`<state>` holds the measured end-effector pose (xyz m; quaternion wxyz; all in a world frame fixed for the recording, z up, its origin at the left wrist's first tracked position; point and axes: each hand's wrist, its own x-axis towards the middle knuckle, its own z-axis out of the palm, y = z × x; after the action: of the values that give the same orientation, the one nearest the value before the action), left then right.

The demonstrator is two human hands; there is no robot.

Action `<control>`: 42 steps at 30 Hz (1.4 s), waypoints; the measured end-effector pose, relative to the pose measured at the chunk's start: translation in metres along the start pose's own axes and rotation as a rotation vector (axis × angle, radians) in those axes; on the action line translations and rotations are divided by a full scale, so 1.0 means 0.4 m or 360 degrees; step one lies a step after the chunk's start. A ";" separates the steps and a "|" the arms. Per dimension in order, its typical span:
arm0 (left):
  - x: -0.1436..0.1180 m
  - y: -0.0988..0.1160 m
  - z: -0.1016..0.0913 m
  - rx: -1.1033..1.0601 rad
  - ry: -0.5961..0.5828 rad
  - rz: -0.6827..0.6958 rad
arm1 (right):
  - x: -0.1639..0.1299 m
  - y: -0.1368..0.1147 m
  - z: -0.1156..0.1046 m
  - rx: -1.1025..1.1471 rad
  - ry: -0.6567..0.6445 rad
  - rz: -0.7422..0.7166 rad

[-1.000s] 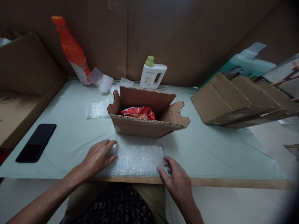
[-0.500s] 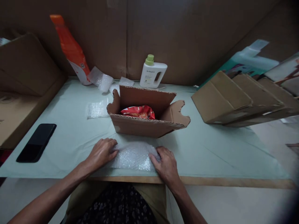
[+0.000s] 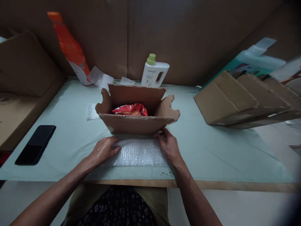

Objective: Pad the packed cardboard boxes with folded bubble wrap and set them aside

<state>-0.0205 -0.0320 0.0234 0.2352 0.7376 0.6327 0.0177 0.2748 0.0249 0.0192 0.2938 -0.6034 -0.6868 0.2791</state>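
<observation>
A sheet of bubble wrap [image 3: 138, 153] lies flat on the pale green table [image 3: 211, 150] near its front edge. My left hand [image 3: 103, 151] rests palm down on the sheet's left end. My right hand [image 3: 168, 145] presses on its right end, fingertips touching the front wall of an open cardboard box [image 3: 136, 122]. Inside the box lies a red snack packet [image 3: 129, 109]. The box's flaps stand up.
A black phone [image 3: 35, 144] lies at the left. A white bottle with a green cap [image 3: 154, 71], an orange bag [image 3: 70, 50] and loose bubble wrap [image 3: 102, 79] stand at the back. Flattened cardboard boxes [image 3: 244, 100] are stacked at the right. A smaller bubble-wrap piece [image 3: 91, 111] lies left of the box.
The bubble wrap was bunched between my hands, then spread flat again. The box has shifted left and away. My right hand moved forward to the box's front wall.
</observation>
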 end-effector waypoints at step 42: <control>-0.144 -0.040 0.026 0.0359 0.1308 0.0926 | -0.212 -0.087 -0.016 -0.0739 0.0165 -0.1255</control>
<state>-0.0433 -0.0883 0.0240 -0.1284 0.8361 0.4394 0.3024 0.2645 -0.0630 0.0435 0.2686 -0.3591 -0.8926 -0.0460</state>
